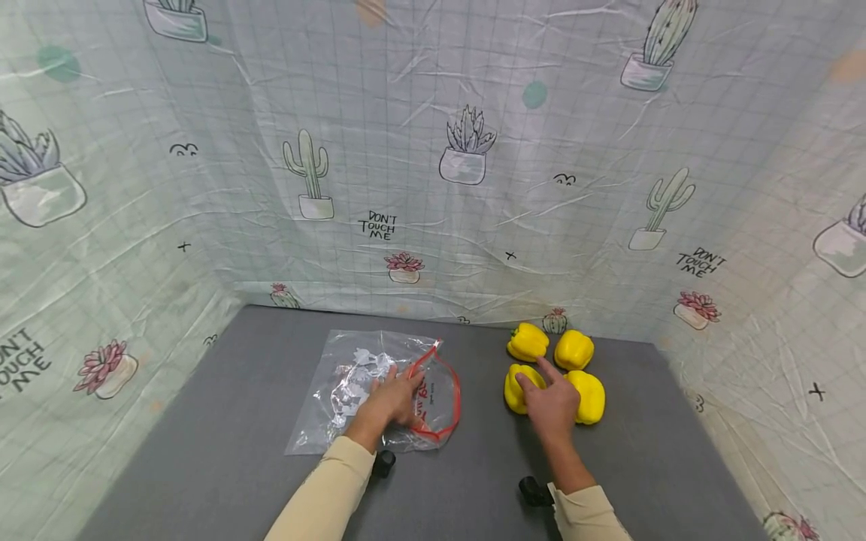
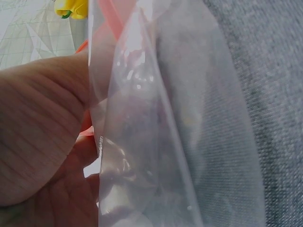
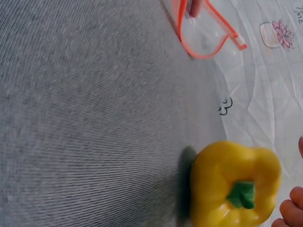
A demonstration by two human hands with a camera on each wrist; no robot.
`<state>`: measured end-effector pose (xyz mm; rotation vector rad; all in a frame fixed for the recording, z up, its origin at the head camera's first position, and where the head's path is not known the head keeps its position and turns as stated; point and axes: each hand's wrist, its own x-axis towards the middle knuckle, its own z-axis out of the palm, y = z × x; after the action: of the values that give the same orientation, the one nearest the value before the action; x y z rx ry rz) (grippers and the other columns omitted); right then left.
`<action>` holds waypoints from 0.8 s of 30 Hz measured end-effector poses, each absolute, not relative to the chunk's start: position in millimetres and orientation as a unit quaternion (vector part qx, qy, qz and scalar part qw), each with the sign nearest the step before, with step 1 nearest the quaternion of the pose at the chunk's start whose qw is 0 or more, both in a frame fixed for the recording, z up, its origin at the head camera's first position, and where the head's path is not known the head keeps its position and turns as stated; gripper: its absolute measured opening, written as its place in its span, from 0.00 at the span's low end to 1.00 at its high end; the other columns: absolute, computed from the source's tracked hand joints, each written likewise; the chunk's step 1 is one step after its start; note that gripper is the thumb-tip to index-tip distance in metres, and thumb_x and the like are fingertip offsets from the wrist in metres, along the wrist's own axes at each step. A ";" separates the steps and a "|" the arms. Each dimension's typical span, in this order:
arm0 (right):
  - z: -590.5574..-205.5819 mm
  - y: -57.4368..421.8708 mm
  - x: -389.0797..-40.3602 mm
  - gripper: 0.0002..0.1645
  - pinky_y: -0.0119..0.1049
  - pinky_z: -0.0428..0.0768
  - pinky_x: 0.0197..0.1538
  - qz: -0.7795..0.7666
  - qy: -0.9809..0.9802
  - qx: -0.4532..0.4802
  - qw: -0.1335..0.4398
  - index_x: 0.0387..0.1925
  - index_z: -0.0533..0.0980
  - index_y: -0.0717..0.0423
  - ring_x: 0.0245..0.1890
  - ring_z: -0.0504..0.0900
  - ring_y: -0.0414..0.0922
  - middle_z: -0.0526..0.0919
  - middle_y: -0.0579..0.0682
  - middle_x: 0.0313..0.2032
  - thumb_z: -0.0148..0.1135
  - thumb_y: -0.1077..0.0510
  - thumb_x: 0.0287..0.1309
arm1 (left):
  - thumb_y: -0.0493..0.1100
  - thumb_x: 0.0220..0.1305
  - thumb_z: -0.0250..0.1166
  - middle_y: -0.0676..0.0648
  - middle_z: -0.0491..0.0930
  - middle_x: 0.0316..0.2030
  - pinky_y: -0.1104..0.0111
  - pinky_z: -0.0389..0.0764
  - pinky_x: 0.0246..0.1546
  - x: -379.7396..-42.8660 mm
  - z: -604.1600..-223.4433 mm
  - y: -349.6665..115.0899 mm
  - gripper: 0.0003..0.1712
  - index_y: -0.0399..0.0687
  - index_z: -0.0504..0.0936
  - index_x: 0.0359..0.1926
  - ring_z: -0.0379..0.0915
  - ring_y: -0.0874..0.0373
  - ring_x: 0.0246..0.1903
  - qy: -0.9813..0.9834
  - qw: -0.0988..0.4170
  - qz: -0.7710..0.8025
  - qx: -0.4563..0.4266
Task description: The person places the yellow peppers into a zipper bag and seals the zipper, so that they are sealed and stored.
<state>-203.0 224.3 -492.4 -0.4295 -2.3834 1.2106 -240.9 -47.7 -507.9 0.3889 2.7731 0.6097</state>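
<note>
My left hand grips the clear plastic zip bag at its mouth, thumb and fingers at the plastic. The bag's red zip edge stands apart in a loop facing right. My right hand hovers among several yellow bell peppers, its index finger stretched out and its thumb apart. Closest to that thumb is the near-left bell pepper; the near-right one is partly hidden behind the hand. In the right wrist view, a gap lies between the fingertips and a green-stemmed bell pepper.
Two more bell peppers, one at the back left and one at the back right, sit near the cactus-print curtain behind the grey table. Black wrist devices hang by both sleeves.
</note>
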 end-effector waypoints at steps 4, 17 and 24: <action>-498.6 229.5 -203.1 0.36 0.62 0.75 0.66 0.431 -0.865 -0.154 0.205 0.66 0.77 0.63 0.64 0.78 0.67 0.83 0.64 0.63 0.75 0.53 0.60 | 0.49 0.44 0.86 0.39 0.60 0.80 0.33 0.52 0.76 -240.5 -508.0 -48.1 0.61 0.48 0.66 0.78 0.45 0.33 0.82 0.958 0.139 0.212 0.132; -513.4 232.9 -205.5 0.58 0.64 0.71 0.69 0.439 -0.877 -0.169 0.094 0.77 0.60 0.70 0.65 0.72 0.67 0.69 0.72 0.71 0.76 0.43 0.57 | 0.49 0.44 0.85 0.39 0.60 0.80 0.33 0.52 0.77 -239.9 -507.1 -48.3 0.61 0.48 0.66 0.78 0.44 0.33 0.82 0.957 0.141 0.217 0.130; -520.6 232.6 -209.5 0.57 0.64 0.71 0.68 0.456 -0.865 -0.189 0.087 0.75 0.60 0.71 0.62 0.73 0.67 0.71 0.73 0.68 0.76 0.44 0.58 | 0.48 0.44 0.85 0.40 0.60 0.80 0.33 0.53 0.76 -239.7 -506.8 -48.5 0.60 0.48 0.66 0.78 0.45 0.33 0.82 0.959 0.135 0.212 0.130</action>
<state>-209.5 232.6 -520.6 -0.5619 -2.5775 1.3582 -239.7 -48.5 -506.8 0.3771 2.7799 0.6136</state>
